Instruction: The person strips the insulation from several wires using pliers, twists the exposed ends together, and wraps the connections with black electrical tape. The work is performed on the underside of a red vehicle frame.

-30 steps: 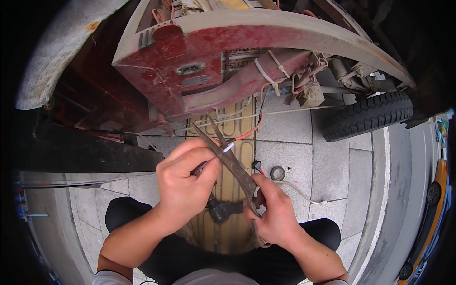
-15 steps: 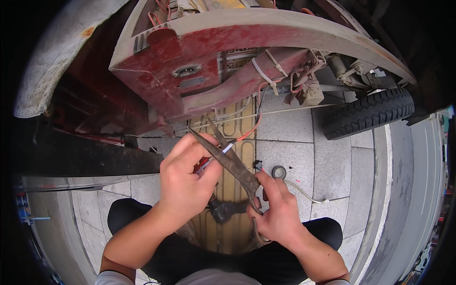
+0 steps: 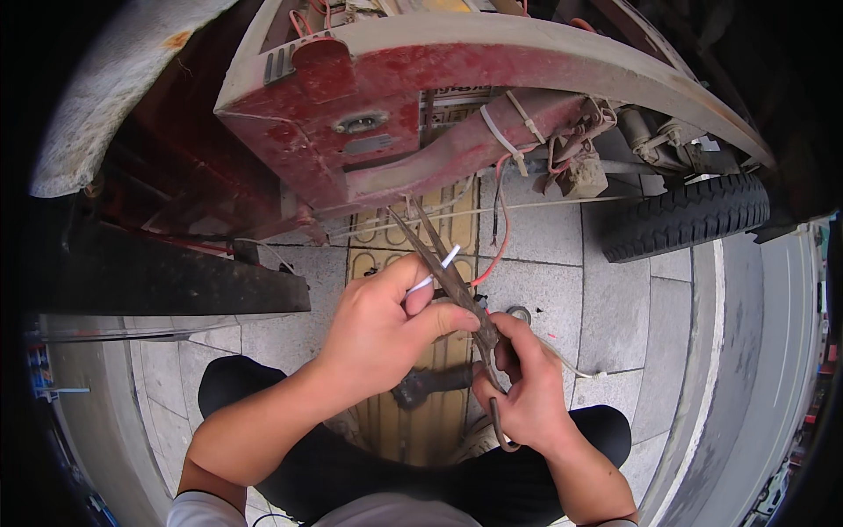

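Looks like outdoor street pavement (image 3: 615, 400)  at roadside. Shows in grey paving slabs (image 3: 536, 294) underfoot, cut through by yellow strip (image 3: 373, 435) with raised bars, like tactile paving. Borders grey roadway (image 3: 781, 299) along right side, past narrow white line (image 3: 718, 281). Also holds vehicle (image 3: 439, 169) at close quarters: dusty red body (image 3: 386, 86) with pale rim (image 3: 492, 31) across top, black treaded tyre (image 3: 694, 218) toward right, grey slabs visible beneath.

Scissors (image 3: 456, 286) of dull, rough metal
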Demonstrator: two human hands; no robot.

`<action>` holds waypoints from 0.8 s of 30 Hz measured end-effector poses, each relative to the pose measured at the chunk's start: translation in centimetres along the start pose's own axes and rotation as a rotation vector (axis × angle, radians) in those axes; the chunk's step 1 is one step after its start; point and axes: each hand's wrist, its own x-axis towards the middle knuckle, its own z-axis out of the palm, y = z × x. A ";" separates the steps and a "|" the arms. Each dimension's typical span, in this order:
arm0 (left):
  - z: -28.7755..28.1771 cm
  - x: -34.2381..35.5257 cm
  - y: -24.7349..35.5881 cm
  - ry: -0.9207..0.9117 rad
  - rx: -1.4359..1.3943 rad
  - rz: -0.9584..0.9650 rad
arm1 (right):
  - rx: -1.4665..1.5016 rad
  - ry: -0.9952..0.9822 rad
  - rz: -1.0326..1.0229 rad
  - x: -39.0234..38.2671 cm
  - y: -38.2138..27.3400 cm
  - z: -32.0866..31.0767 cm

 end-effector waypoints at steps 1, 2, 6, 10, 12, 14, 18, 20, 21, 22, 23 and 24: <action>0.2 -0.1 -0.2 0.030 -0.004 0.024 | 0.079 0.028 0.056 0.0 0.2 0.2; 0.3 -0.1 -0.4 0.060 -0.007 0.048 | 0.158 0.056 0.111 0.0 0.5 0.5; 0.3 -0.4 -1.1 0.042 -0.142 -0.033 | 0.499 0.332 0.183 1.5 1.6 -0.3; -0.6 -0.1 -1.3 -0.198 -0.599 -0.222 | 0.580 0.368 0.465 2.4 6.2 1.3; -0.7 -0.5 -1.7 -0.255 -0.636 -0.262 | 0.446 0.079 0.715 2.8 9.9 2.3; -0.6 -0.4 -1.5 -0.286 -0.662 -0.294 | 0.001 -0.193 0.743 3.0 14.7 4.1; -0.7 0.1 -1.0 -0.316 -0.698 -0.339 | -0.532 -0.311 0.590 1.3 20.7 7.1; -1.0 0.4 -1.0 -0.333 -0.729 -0.336 | -0.578 -0.400 0.610 1.1 21.7 6.8; -1.4 0.5 -1.1 -0.338 -0.742 -0.332 | -0.586 -0.381 0.571 1.8 20.8 6.2; -1.8 0.6 -1.4 -0.336 -0.753 -0.334 | -0.592 -0.272 0.486 3.1 19.1 5.5; -2.1 0.5 -1.6 -0.314 -0.785 -0.345 | -0.592 -0.173 0.389 4.7 16.3 4.8; -2.2 0.2 -1.7 -0.287 -0.818 -0.357 | -0.289 -0.011 0.310 6.1 12.6 3.7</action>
